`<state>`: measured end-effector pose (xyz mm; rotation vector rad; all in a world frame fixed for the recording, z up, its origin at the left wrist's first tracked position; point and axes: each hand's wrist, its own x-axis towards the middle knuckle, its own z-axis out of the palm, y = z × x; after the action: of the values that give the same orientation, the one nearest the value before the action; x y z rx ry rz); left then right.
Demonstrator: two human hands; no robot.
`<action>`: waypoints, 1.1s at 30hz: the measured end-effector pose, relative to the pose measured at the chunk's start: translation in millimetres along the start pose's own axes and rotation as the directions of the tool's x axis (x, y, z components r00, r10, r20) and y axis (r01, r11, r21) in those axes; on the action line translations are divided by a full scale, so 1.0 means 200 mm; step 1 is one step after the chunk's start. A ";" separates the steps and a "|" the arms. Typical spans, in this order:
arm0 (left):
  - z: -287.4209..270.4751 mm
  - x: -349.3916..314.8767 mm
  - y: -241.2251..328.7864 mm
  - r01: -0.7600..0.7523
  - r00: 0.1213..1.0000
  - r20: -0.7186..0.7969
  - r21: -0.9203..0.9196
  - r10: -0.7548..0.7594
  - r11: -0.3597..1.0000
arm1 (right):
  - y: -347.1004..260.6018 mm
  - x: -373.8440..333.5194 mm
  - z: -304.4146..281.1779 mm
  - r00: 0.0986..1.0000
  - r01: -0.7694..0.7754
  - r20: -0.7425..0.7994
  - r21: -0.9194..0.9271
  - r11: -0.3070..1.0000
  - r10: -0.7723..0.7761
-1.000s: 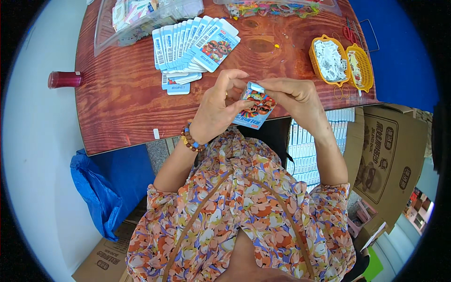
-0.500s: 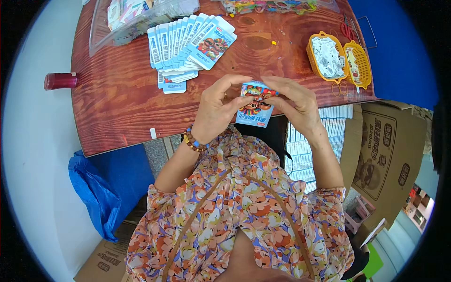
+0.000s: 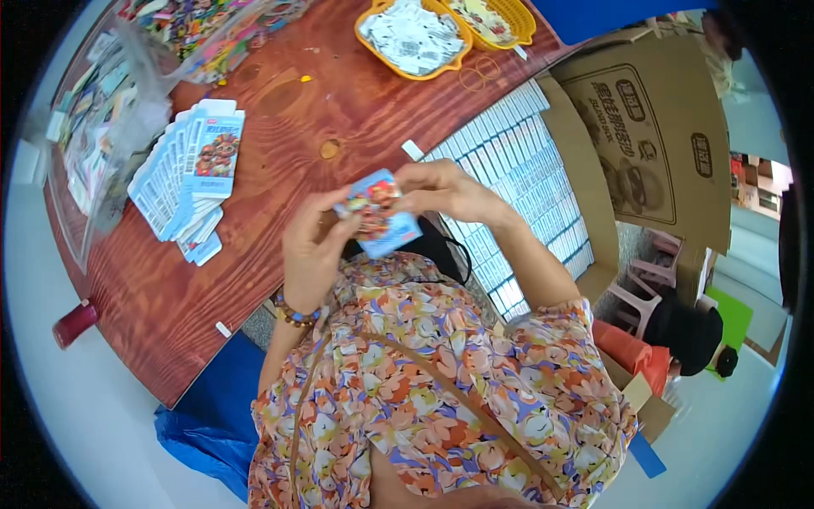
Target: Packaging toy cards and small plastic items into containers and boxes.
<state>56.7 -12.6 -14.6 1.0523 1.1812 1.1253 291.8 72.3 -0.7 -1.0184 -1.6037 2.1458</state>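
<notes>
Between my two hands is a small light-blue printed card box [image 3: 388,233] with colourful cartoon figures, held tilted just off the table's near edge. My left hand [image 3: 315,233] grips its left side, thumb across the front. The fingers of my right hand [image 3: 445,188] pinch its upper right edge. Whether the box's end flap stands folded in cannot be made out. To the left on the table lies a fanned stack of flat light-blue card boxes [image 3: 217,161], overlapping one another.
A yellow basket [image 3: 465,53] of small white packets stands at the far side, beside a second yellow basket [image 3: 527,30]. Clear bins sit at the far left. A large carton [image 3: 593,254] full of packed boxes stands right of my lap. A dark red jar [image 3: 76,324] is at the left edge.
My view has turned to the right, bringing more of the packed carton into sight. Both hands still hold the card box, now tilted the other way, with the right hand at its upper edge.
</notes>
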 end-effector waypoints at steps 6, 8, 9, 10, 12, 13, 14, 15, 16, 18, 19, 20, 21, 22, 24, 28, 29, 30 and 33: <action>0.13 0.06 0.08 0.165 0.972 0.144 0.140 -0.185 0.976 | 0.34 -0.67 -0.77 0.664 -0.248 -0.744 -0.120 0.961 0.079; 0.11 0.09 0.09 0.166 0.971 0.136 0.220 -0.199 0.961 | 0.41 -0.85 -1.07 0.408 -0.750 -0.893 -0.209 0.628 0.190; 0.10 0.10 0.08 0.163 0.968 0.139 0.285 -0.209 0.945 | 0.46 -0.84 -1.14 0.410 -0.750 -0.891 -0.206 0.629 0.197; 0.10 0.10 0.08 0.169 0.970 0.123 0.278 -0.209 0.946 | 0.51 -0.82 -1.21 0.319 -0.857 -0.944 -0.248 0.453 0.086; 0.11 0.13 0.10 0.182 0.968 0.115 0.282 -0.222 0.942 | 0.62 -0.77 -1.35 0.245 -0.935 -0.969 -0.248 0.254 -0.044; 0.11 0.14 0.10 0.194 0.967 0.104 0.288 -0.232 0.938 | 0.72 -0.72 -1.43 0.232 -0.954 -0.972 -0.234 0.187 -0.035; 0.09 0.14 0.09 0.204 0.967 0.087 0.294 -0.239 0.934 | 0.80 -0.66 -1.48 0.228 -0.966 -0.973 -0.229 0.122 -0.025; 0.07 0.11 0.12 0.181 0.978 0.046 0.312 -0.205 0.933 | 0.85 -0.57 -1.51 0.259 -0.955 -0.966 -0.260 0.141 -0.022; 0.05 0.08 0.14 0.159 0.985 0.003 0.333 -0.170 0.929 | 0.90 -0.48 -1.52 0.298 -0.932 -0.954 -0.295 0.209 -0.018; -0.05 0.03 0.19 0.150 0.985 -0.137 0.375 -0.105 0.915 | 1.10 -0.42 -1.70 0.358 -0.892 -0.934 -0.346 0.291 -0.012; -0.10 0.03 0.19 0.133 0.971 -0.234 0.395 -0.041 0.909 | 1.29 -0.48 -1.82 0.456 -0.845 -0.887 -0.457 0.278 -0.073; -0.14 0.04 0.18 0.149 0.929 -0.369 0.460 0.035 0.876 | 1.41 -0.49 -1.90 0.557 -0.779 -0.819 -0.573 0.254 -0.141; -0.21 0.06 0.15 0.165 0.909 -0.413 0.481 0.057 0.861 | 1.46 -0.55 -1.94 0.562 -0.762 -0.816 -0.574 0.300 -0.135; -0.26 0.10 0.11 0.125 0.880 -0.398 0.721 0.260 0.681 | 1.53 -0.62 -1.93 0.539 -0.719 -0.826 -0.553 0.421 -0.164; -0.40 0.15 0.06 0.133 0.803 -0.310 0.925 0.509 0.355 | 1.53 -0.69 -1.94 0.635 -0.740 -0.771 -0.624 0.252 -0.045; -0.50 0.27 -0.02 0.239 0.751 -0.276 0.961 0.600 0.142 | 1.47 -0.58 -1.87 0.331 -0.896 -0.943 -0.301 0.328 0.040; -0.50 0.29 -0.02 0.298 0.762 -0.286 0.951 0.580 0.078 | 1.38 -0.58 -1.84 0.337 -0.888 -0.941 -0.306 0.343 0.033; -0.51 0.32 -0.03 0.343 0.775 -0.296 0.939 0.558 0.022 | 1.32 -0.61 -1.81 0.384 -0.846 -0.922 -0.331 0.419 0.045; -0.57 0.34 -0.08 0.315 0.793 -0.340 0.939 0.505 0.137 | 1.19 -0.72 -1.77 0.334 -0.498 -0.940 -0.234 0.835 -0.064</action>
<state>-52.2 56.2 -50.7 1.8763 2.6897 0.6007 678.6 160.9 -214.1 -2.2086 -1.3535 0.7151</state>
